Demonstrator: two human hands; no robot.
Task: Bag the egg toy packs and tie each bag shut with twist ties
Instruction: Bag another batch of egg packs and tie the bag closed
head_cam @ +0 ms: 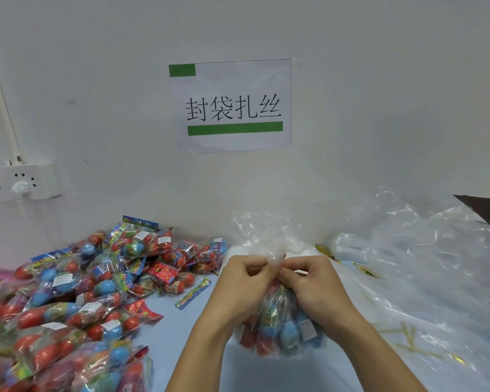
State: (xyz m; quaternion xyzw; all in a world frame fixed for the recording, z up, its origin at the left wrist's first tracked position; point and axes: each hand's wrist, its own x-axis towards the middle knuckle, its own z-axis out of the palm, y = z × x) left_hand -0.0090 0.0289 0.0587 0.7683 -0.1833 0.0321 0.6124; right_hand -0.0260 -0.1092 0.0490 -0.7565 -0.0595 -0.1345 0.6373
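A clear plastic bag (280,321) stuffed with red and blue egg toy packs sits on the near centre of the pale blue table (181,329). The left hand (244,281) and right hand (313,284) both pinch its gathered neck. Loose egg toy packs (77,292) heap to the left; crumpled clear bags (425,250) lie right.

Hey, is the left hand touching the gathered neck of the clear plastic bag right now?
Touching. The head view shows the left hand pinching the gathered neck of the clear plastic bag, its fingers curled against the plastic, with no gap visible.
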